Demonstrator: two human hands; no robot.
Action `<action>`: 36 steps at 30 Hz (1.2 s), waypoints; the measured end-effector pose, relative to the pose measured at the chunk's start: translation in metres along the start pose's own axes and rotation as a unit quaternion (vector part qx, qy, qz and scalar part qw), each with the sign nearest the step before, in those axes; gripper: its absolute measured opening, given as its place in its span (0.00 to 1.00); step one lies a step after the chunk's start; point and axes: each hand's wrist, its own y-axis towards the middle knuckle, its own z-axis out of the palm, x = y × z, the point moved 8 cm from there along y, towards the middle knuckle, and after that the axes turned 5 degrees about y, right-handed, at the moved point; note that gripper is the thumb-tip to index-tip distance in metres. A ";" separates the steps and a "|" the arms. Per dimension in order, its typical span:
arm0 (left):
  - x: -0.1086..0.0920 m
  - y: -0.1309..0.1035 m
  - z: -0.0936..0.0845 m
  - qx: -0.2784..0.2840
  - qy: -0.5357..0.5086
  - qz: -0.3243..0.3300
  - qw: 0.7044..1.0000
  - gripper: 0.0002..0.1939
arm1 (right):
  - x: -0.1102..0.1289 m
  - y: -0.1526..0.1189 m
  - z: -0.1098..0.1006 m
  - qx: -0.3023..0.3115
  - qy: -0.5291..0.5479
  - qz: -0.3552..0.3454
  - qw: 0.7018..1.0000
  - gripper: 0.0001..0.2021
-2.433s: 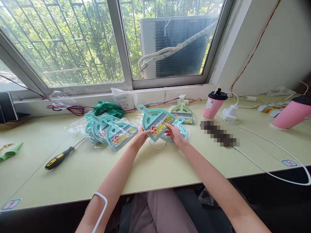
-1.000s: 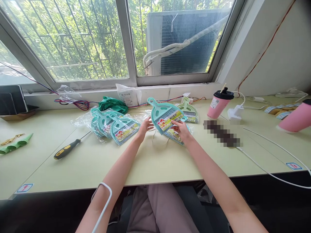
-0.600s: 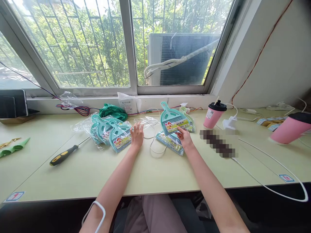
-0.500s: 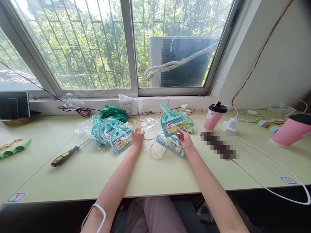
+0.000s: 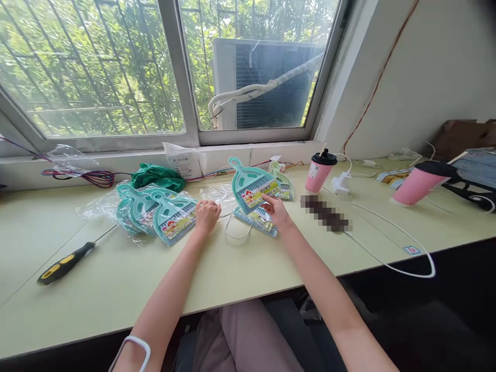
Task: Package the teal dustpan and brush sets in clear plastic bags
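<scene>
My right hand (image 5: 276,211) grips the lower right edge of a teal dustpan set (image 5: 248,181) with a yellow label, raised a little over the table. Beneath it lies another packaged set (image 5: 260,222), and a pale green one (image 5: 285,187) is behind to the right. My left hand (image 5: 208,216) rests on the table with fingers curled, by the right edge of the left-hand teal set (image 5: 174,217). Whether it pinches anything is hidden. More teal sets (image 5: 135,206) in clear plastic overlap at the left.
A screwdriver (image 5: 67,263) lies at the left. Behind the sets are a green bag (image 5: 157,177) and coiled wires (image 5: 93,177). To the right stand a pink cup (image 5: 318,173), a tilted pink cup (image 5: 420,183), a white charger (image 5: 341,183) and a looped white cable (image 5: 411,232).
The view has turned to the right, so the table's things appear farther left. My right hand still holds the teal set, and my left hand stays beside the left-hand sets.
</scene>
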 end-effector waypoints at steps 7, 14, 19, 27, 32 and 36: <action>0.004 0.000 0.002 0.035 0.175 -0.015 0.984 0.21 | -0.007 -0.002 0.013 0.036 -0.028 0.021 0.999 0.12; 0.011 -0.001 0.012 0.074 0.202 -0.038 0.976 0.19 | -0.002 -0.008 -0.001 -0.044 -0.140 0.069 0.987 0.07; 0.014 0.001 0.002 0.018 0.200 -0.064 0.977 0.15 | 0.002 -0.005 0.002 -0.009 -0.132 0.049 0.990 0.08; 0.040 -0.002 -0.032 -0.136 0.074 -0.194 0.969 0.08 | -0.011 -0.008 0.011 0.060 -0.141 0.081 0.985 0.09; 0.056 -0.007 -0.065 -0.221 0.035 -0.234 0.946 0.08 | -0.017 -0.017 0.025 0.104 -0.168 0.085 0.977 0.08; 0.063 -0.012 -0.075 -0.233 0.082 -0.244 0.938 0.09 | -0.017 -0.026 0.032 0.112 -0.196 0.097 0.969 0.08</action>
